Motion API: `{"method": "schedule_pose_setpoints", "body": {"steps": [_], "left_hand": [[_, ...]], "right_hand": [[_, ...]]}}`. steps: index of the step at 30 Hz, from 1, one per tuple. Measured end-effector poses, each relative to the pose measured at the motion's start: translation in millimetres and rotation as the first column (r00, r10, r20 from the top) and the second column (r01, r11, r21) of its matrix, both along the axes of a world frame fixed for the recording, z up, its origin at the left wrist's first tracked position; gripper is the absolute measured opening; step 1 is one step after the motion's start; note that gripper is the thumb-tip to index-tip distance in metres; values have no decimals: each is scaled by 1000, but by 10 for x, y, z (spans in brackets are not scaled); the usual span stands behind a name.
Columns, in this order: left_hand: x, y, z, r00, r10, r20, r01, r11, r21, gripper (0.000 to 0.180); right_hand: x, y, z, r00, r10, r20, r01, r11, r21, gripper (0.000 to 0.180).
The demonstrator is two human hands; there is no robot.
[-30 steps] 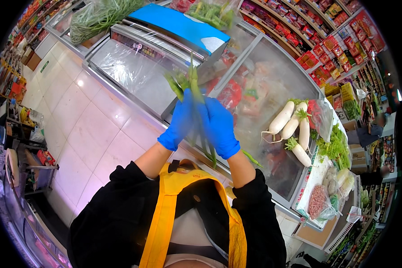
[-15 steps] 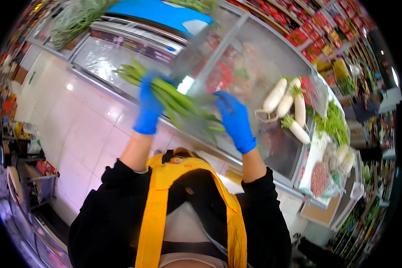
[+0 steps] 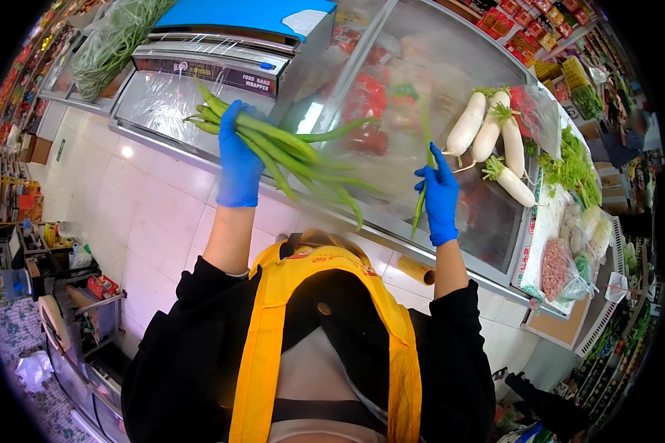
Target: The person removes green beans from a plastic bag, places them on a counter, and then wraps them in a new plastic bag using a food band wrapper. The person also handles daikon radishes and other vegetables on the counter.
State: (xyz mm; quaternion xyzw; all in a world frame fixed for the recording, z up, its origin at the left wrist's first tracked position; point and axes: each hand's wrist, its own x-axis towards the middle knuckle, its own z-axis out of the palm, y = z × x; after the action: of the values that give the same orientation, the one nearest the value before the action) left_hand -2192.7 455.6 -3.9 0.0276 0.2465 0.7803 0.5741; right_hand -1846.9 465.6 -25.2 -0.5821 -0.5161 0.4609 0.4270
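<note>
My left hand [image 3: 238, 159], in a blue glove, is closed around a bunch of long green peppers [image 3: 277, 148]. Their slender ends fan out to the right over the glass-topped chest freezer's front edge. In my right hand [image 3: 439, 196], also gloved in blue, a single long green pepper [image 3: 425, 133] is pinched upright, one end pointing away and the other hanging below the fingers. Just right of that hand, several white radishes [image 3: 467, 124] with green tops lie on the freezer's glass [image 3: 436, 66].
A cling-film wrapping machine [image 3: 222, 66] with a film-covered plate is at the upper left, beside bagged long greens [image 3: 114, 52]. Leafy greens [image 3: 573, 166] and a bag of pinkish nuts or beans [image 3: 556, 266] lie at the right end. A cardboard tube [image 3: 417, 271] is below the freezer edge.
My right hand has moved right, away from the bunch, and now holds one long pepper. My left hand still grips the bunch. The whole view has shifted slightly.
</note>
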Motion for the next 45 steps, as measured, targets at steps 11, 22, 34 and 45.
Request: {"method": "schedule_pose_setpoints", "body": {"steps": [11, 22, 34, 45], "left_hand": [[-27, 41, 56, 996, -17, -83, 19, 1000, 22, 11], [513, -66, 90, 922, -287, -260, 311, 949, 57, 25], [503, -214, 82, 911, -329, -248, 372, 915, 155, 34], [704, -122, -110, 940, -69, -333, 58, 997, -42, 40]], "right_hand": [[-35, 36, 15, 969, 24, 247, -12, 999, -50, 18], [-1129, -121, 819, 864, 504, -4, -501, 859, 104, 23], [-1480, -150, 796, 850, 526, 20, -520, 835, 181, 22], [-1655, -203, 657, 921, 348, 178, -382, 897, 223, 24]]}}
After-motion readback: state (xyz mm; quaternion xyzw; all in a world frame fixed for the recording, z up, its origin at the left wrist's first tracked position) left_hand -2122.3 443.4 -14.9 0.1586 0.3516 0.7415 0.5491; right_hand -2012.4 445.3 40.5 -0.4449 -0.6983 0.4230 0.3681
